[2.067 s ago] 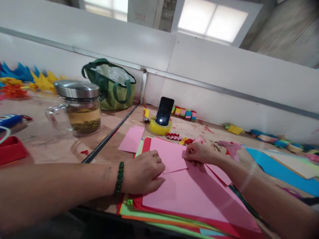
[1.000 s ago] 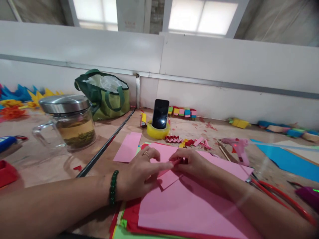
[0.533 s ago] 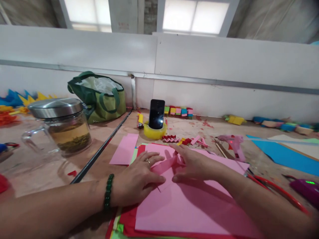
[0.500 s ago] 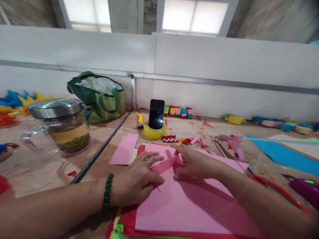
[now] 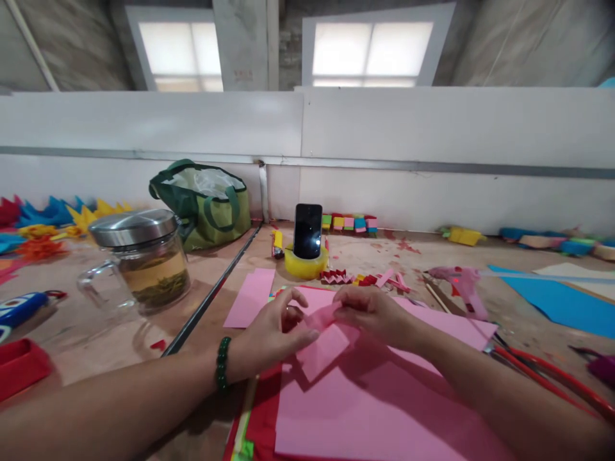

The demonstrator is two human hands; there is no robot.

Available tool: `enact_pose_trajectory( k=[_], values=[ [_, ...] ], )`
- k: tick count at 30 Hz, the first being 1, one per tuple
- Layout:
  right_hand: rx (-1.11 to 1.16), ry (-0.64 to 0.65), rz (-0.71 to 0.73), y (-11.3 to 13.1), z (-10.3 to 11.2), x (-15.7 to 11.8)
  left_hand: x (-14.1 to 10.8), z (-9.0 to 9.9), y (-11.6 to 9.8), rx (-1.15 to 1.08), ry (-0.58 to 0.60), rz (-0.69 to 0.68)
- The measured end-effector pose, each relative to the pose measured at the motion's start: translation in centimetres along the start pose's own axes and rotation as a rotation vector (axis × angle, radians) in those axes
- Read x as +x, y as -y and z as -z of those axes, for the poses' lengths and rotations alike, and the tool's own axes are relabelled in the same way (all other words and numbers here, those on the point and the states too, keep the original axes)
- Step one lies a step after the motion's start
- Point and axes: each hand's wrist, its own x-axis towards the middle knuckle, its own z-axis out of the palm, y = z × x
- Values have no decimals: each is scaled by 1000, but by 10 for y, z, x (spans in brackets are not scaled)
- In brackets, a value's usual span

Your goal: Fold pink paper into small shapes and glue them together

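Observation:
A small folded piece of pink paper (image 5: 324,352) is held between my two hands, tilted above a stack of large pink sheets (image 5: 384,410). My left hand (image 5: 271,330), with a ring and a green bead bracelet, has its thumb on the piece's left side and its fingers curled behind it. My right hand (image 5: 379,314) pinches the piece's upper right edge. Red and green sheets show under the stack's left side. Another pink sheet (image 5: 250,298) lies to the left.
A phone (image 5: 308,230) stands in a yellow tape roll (image 5: 305,264). At left are a glass tea jar (image 5: 151,266) and a green bag (image 5: 218,214). A pink glue gun (image 5: 464,288), red-handled scissors (image 5: 552,378) and blue paper (image 5: 552,301) lie at right.
The small pink piece has been lifted off the stack and turned, its flat face now showing. My right hand's fingers have closed on it. The camera view has shifted slightly up and left.

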Motion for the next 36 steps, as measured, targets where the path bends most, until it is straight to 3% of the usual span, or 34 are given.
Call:
enact_pose_trajectory(
  k=[2,5,9,13,16,22,25,27,29,32,34,36],
  values=[
    [-82,8,58,7,-7,-2,0,0,-1,-70,101,67],
    [-135,-118,122,11,-16,-5,1,-2,-1,3,159,47],
    [-163,-287,112,7,-26,-5,2,-2,-4,-33,29,-12],
    [-543,-476,348,11,-32,-11,0,-3,-10,-90,-49,20],
    [-722,-409,447,18,-36,-17,-3,-6,-13,-183,-49,52],
    [-565,-235,300,16,-26,-17,-7,-6,-12,-227,61,222],
    [-568,-139,221,13,-10,-13,-8,1,-11,-48,-61,69],
    [-598,-43,170,13,1,-11,-8,7,-11,148,-215,-135],
    [-631,55,159,13,10,-9,-9,12,-11,352,-274,-354],
    [-665,127,154,12,17,-7,-9,13,-9,597,-9,-566],
    [-626,161,135,8,16,-6,-8,10,-7,670,162,-575],
    [-548,179,102,2,14,-4,-5,6,-2,684,212,-548]
  ],
)
